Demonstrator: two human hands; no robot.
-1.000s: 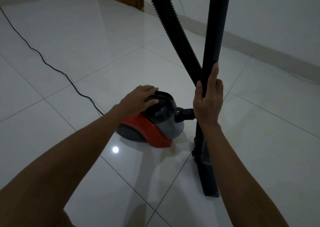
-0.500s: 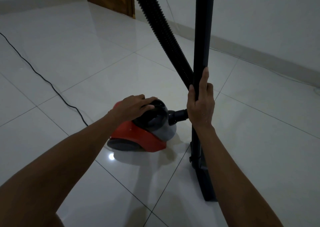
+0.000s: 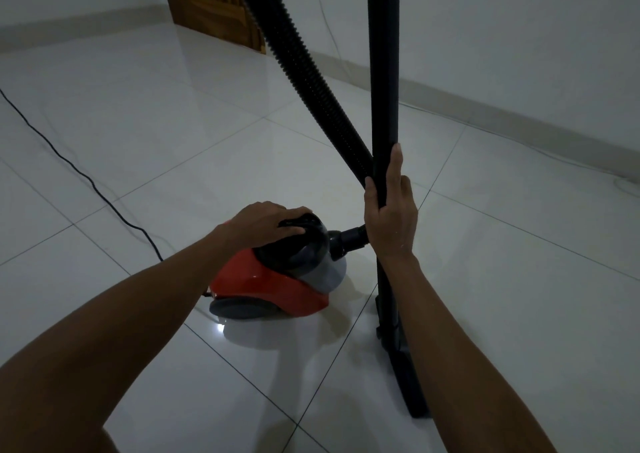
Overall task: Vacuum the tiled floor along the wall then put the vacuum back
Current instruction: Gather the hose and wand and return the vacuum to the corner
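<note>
Red-and-black canister vacuum (image 3: 273,286) on tiled floor (image 3: 173,147), wand (image 3: 384,71) upright | left hand (image 3: 266,224) flat on top, fingers relaxed | right hand (image 3: 389,217) gripping wand, fingers wrapped

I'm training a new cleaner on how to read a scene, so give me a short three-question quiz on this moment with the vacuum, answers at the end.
1. True or false: the left hand rests on top of the red vacuum body.
2. What does the right hand grip? A) the ribbed hose B) the upright black wand C) the power cord
3. Fill in: the power cord trails across the tiled floor on the ___ side of the picture.

Key
1. True.
2. B: its fingers curl round the wand; the ribbed hose passes beside it.
3. Left.
</note>
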